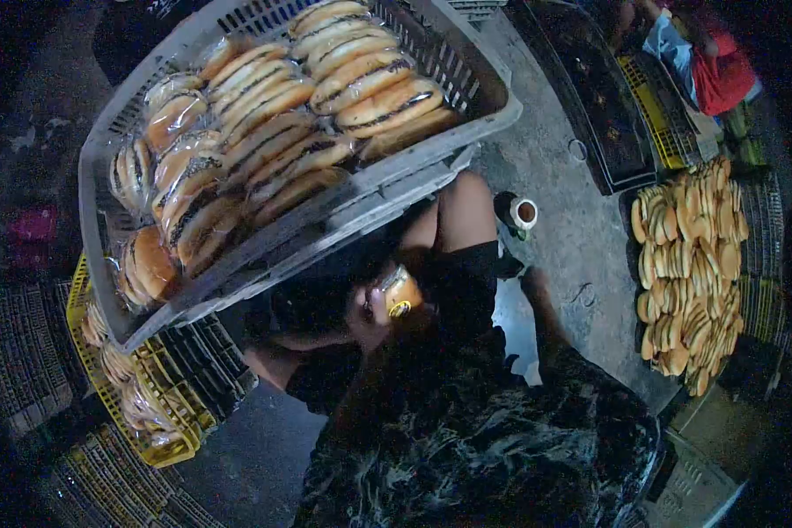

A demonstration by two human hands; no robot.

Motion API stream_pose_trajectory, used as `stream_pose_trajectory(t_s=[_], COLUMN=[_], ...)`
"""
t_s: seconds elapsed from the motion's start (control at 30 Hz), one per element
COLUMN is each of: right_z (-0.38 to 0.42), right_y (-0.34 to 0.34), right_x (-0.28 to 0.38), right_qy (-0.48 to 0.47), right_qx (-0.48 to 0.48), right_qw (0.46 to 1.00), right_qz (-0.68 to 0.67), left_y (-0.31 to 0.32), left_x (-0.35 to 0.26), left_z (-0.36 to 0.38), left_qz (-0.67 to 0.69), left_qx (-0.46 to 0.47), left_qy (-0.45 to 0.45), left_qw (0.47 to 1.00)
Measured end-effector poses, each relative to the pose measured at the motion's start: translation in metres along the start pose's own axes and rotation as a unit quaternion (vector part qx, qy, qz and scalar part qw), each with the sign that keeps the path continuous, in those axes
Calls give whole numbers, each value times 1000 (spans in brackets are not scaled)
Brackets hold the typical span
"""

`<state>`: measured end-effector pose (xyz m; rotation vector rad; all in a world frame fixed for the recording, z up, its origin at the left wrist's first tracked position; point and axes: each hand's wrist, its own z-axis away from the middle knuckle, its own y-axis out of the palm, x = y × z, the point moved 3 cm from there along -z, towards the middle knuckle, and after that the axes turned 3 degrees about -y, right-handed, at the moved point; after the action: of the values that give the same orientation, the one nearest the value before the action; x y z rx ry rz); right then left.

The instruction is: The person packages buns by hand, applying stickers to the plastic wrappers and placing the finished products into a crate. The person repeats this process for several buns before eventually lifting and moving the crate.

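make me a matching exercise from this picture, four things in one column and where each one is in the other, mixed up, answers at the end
1. bun with a round yellow label
2. big grey crate
3. stacked rows of buns outside the grey crate
4. yellow crate of wrapped buns

A. top of the picture
B. lower left
C. in the left hand
D. far right

Pairs:
1-C: bun, left hand
2-A: grey crate
3-D: rows of buns
4-B: yellow crate

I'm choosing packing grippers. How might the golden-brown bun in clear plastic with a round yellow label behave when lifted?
The golden-brown bun in clear plastic, held in the left hand, is probably light and squashy, since it looks like bread. Its glossy wrap could be slippery under a loose grip. Its rounded shape may rock if pushed.
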<state>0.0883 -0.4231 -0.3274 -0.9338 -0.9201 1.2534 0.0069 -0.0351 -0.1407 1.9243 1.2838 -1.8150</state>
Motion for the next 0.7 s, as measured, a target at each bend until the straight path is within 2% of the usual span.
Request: stream_pose_trajectory(t_s=[0.03, 0.1, 0.13, 0.17, 0.23, 0.27, 0.3, 0.33, 0.4, 0.43, 0.47, 0.5, 0.53, 0.57, 0.63, 0.67, 0.7], right_z=[-2, -7, -9, -12, -18, -21, -20, -17, 39, 50, 72, 85, 87, 88, 83, 76, 65], right_y=[-8, -21, -26, -27, -25, -33, -53, -73, -197, -221, -267, -297, -297, -305, -311, -303, -286], right_x=[3, 5, 6, 7, 10, 15, 26, 41, 137, 165, 209, 236, 256, 268, 288, 298, 306], right_qy=[-29, -70, -86, -98, -158, -203, -234, -239, -116, -215, -417, -561, -602, -602, -463, -468, -482], right_qx=[-12, -20, -1, 25, 130, 168, 187, 201, 236, 196, 212, 177, 164, 163, 272, 275, 300], right_qw=[1000, 997, 996, 995, 978, 962, 941, 912, 825, 813, 666, 638, 592, 589, 784, 779, 759], right_qz=[-1, 4, 0, -2, -27, -74, -161, -267, -501, -505, -581, -498, -511, -514, -313, -313, -320], left_y=[-1, -3, -11, -6, -7, -12, -14, -13, -2, 1, 4, 5, 1, -7, -19, -20, -20], left_x=[-7, -18, -50, -45, -34, -33, -35, -41, -53, -59, -68, -78, -86, -91, -101, -92, -90], left_z=[-5, -15, -26, -27, -23, -24, -24, -27, -30, -30, -30, -31, -35, -41, -48, -46, -44], left_qz=[15, 118, 84, 86, 182, 120, 116, 110, 93, 96, 78, 59, 36, 32, -32, 14, 10], left_qx=[15, 40, 69, 76, 39, 46, 52, 54, 52, 60, 69, 76, 95, 96, 123, 80, 77], left_qy=[-35, -178, -141, -141, -46, -18, -26, 15, 89, 91, 144, 197, 277, 278, 366, 344, 343], left_qw=[999, 976, 984, 983, 982, 991, 992, 992, 990, 989, 984, 976, 956, 955, 922, 936, 936])
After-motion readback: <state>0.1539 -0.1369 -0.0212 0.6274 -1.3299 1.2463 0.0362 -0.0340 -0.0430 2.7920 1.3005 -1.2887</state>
